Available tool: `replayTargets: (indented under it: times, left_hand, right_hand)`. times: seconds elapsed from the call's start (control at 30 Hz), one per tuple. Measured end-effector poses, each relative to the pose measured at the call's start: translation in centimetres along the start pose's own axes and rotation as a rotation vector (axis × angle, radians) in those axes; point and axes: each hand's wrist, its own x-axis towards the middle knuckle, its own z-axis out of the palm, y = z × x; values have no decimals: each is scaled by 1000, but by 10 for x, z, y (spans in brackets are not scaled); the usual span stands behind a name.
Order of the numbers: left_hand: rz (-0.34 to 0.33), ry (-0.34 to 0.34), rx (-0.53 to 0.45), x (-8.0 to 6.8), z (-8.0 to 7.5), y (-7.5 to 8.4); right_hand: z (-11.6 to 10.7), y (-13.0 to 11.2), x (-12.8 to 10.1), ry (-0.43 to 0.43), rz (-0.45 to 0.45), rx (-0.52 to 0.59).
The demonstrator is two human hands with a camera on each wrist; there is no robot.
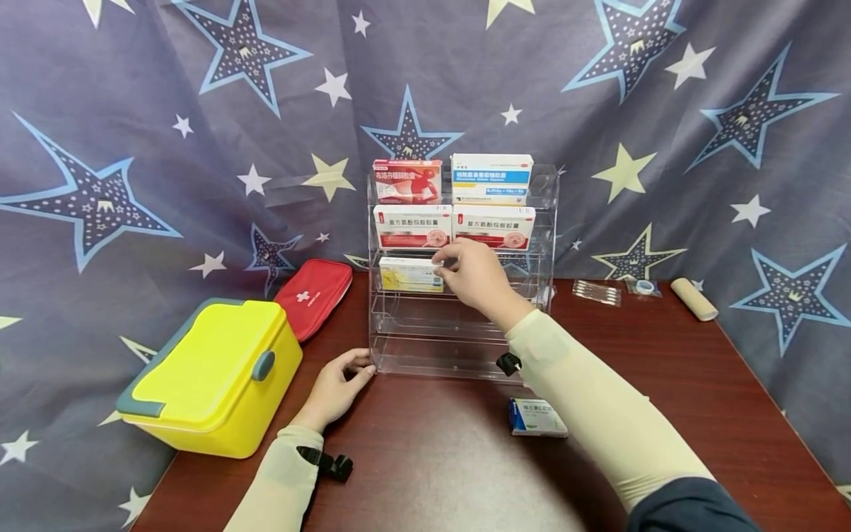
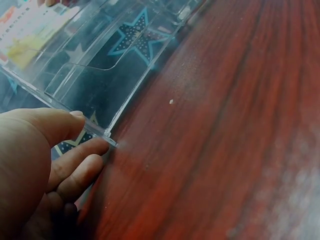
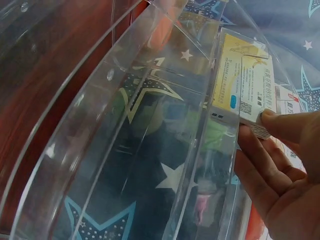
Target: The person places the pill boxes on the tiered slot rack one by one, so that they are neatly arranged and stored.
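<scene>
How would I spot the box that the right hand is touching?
Find the clear tiered rack at the table's back. On its third shelf down sits the yellow and white box, at the right hand. The boxes above it are red or blue.

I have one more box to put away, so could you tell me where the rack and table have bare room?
The clear rack's two lowest tiers are bare, as is the third tier right of the yellow box. The upper two tiers are crowded.

Bright, even light; wrist views bend at edges (slightly soft), faint glare.
</scene>
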Motion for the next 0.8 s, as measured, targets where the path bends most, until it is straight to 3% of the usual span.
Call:
replayTargets:
  times: [0.8]
  left_hand:
    - [-22,4,12,-1,1,5]
  right_hand:
    - [7,2,-1,41,-17,24]
